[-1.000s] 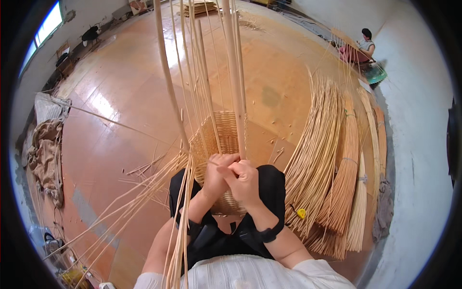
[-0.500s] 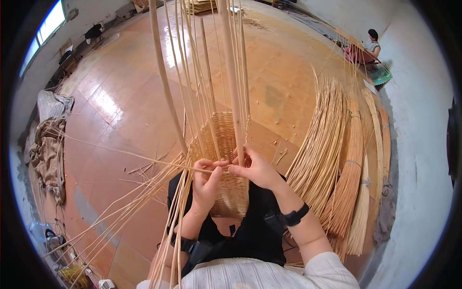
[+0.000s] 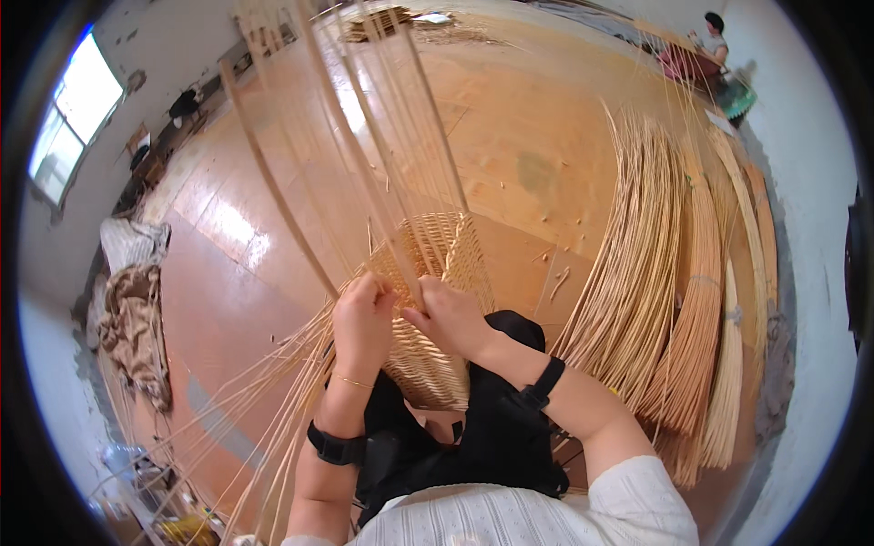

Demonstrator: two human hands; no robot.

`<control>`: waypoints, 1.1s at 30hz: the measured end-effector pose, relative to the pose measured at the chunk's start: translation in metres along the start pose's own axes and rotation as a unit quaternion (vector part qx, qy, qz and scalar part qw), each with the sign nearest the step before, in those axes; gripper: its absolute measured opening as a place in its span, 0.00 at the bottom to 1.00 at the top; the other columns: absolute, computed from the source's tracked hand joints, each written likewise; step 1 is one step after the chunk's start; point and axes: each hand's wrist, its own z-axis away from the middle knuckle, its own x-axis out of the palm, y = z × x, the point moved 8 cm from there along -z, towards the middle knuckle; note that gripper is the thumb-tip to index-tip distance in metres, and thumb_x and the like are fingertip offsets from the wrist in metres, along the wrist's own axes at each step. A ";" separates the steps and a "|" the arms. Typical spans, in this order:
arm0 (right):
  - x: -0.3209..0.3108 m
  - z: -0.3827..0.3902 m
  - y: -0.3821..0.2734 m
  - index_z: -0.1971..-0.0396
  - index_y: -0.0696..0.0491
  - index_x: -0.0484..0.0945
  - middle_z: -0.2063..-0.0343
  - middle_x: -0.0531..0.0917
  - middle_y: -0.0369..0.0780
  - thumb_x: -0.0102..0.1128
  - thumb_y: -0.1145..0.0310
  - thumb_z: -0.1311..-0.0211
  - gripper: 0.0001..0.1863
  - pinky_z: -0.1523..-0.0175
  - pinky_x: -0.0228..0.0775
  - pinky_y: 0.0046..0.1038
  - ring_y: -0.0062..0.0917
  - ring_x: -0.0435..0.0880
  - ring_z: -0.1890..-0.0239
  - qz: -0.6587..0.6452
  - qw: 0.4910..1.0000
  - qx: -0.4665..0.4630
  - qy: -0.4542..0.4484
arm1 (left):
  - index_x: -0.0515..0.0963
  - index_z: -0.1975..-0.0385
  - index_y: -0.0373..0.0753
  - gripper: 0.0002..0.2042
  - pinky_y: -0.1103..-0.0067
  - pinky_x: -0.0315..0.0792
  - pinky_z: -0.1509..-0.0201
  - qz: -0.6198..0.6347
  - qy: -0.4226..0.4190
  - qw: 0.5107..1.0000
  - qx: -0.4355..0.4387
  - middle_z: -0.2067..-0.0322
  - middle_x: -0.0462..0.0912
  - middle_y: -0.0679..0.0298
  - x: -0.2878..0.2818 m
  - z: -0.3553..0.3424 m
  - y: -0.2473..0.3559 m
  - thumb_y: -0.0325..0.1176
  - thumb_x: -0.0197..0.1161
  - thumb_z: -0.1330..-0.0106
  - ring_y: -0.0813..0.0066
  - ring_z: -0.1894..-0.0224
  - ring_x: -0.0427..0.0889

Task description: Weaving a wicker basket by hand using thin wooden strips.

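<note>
A woven wicker basket [image 3: 426,371] is held upright between my knees, with thick wooden stakes and thin rods standing up from its rim. My left hand [image 3: 360,314] is closed at the near left of the rim, fingers curled inward; what they grip is hidden. Beside it, my right hand [image 3: 448,317] closes around the foot of a thick upright stake [image 3: 364,173], thumb toward the left hand. Loose wicker strands [image 3: 282,373] fan out from the basket's left side past my left forearm. The tops of the stakes are blurred.
Large bundles of wicker rods [image 3: 628,264] lie on the floor to my right. Crumpled cloths [image 3: 135,309] are along the left wall. At the far right a person [image 3: 706,55] sits by the wall. Small offcuts [image 3: 558,282] dot the floor.
The basket and its stakes have tilted leftward. The strand that stretched left from my fingers no longer shows there. My left hand has turned and curled; my right has shifted slightly left.
</note>
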 end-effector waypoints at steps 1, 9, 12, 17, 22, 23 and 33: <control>-0.003 0.004 -0.005 0.58 0.57 0.68 0.65 0.78 0.47 0.60 0.61 0.37 0.17 0.60 0.74 0.44 0.46 0.82 0.63 0.004 1.000 -0.009 0.005 | 0.76 0.70 0.35 0.02 0.71 0.73 0.67 0.045 -0.011 0.998 -0.046 0.76 0.78 0.57 0.001 -0.003 -0.003 0.23 0.63 0.40 0.61 0.72 0.80; -0.003 0.025 0.014 0.61 0.54 0.70 0.66 0.77 0.44 0.61 0.69 0.43 0.12 0.65 0.74 0.42 0.41 0.83 0.66 -0.020 0.987 -0.014 0.159 | 0.69 0.48 0.36 0.16 0.81 0.78 0.64 0.329 -0.226 0.878 -0.265 0.69 0.81 0.65 0.061 0.002 0.000 0.29 0.61 0.34 0.75 0.66 0.83; -0.001 0.029 0.009 0.60 0.54 0.70 0.63 0.76 0.45 0.61 0.71 0.44 0.13 0.65 0.74 0.42 0.42 0.83 0.65 -0.030 0.984 0.002 0.173 | 0.71 0.48 0.39 0.15 0.78 0.79 0.62 0.328 -0.232 0.865 -0.300 0.64 0.81 0.63 0.067 0.000 0.007 0.35 0.59 0.31 0.74 0.64 0.83; -0.016 0.043 0.013 0.56 0.55 0.71 0.61 0.76 0.44 0.62 0.69 0.41 0.15 0.63 0.75 0.36 0.36 0.82 0.64 -0.093 0.977 -0.027 0.191 | 0.72 0.49 0.36 0.15 0.77 0.79 0.61 0.296 -0.255 0.890 -0.235 0.65 0.82 0.62 0.076 -0.002 0.003 0.39 0.58 0.28 0.73 0.64 0.84; -0.046 0.031 0.045 0.50 0.55 0.72 0.60 0.76 0.46 0.66 0.64 0.39 0.20 0.56 0.74 0.32 0.36 0.81 0.62 -0.306 0.932 -0.037 0.193 | 0.73 0.51 0.32 0.16 0.79 0.76 0.63 0.318 -0.283 0.873 -0.239 0.64 0.82 0.60 0.078 0.004 0.005 0.39 0.55 0.27 0.72 0.62 0.84; -0.046 0.023 0.051 0.50 0.55 0.72 0.60 0.76 0.46 0.66 0.64 0.39 0.20 0.56 0.74 0.32 0.36 0.81 0.62 -0.307 0.931 -0.037 0.193 | 0.73 0.50 0.31 0.16 0.79 0.77 0.62 0.306 -0.299 0.870 -0.245 0.64 0.83 0.60 0.078 0.004 0.010 0.39 0.55 0.26 0.72 0.61 0.85; 0.029 0.038 0.127 0.58 0.54 0.66 0.75 0.77 0.36 0.68 0.70 0.42 0.19 0.73 0.67 0.22 0.18 0.77 0.76 -0.547 0.763 0.310 0.152 | 0.78 0.60 0.32 0.13 0.84 0.73 0.76 0.146 -0.247 0.933 -0.216 0.69 0.86 0.61 0.072 0.013 0.008 0.37 0.63 0.33 0.78 0.70 0.84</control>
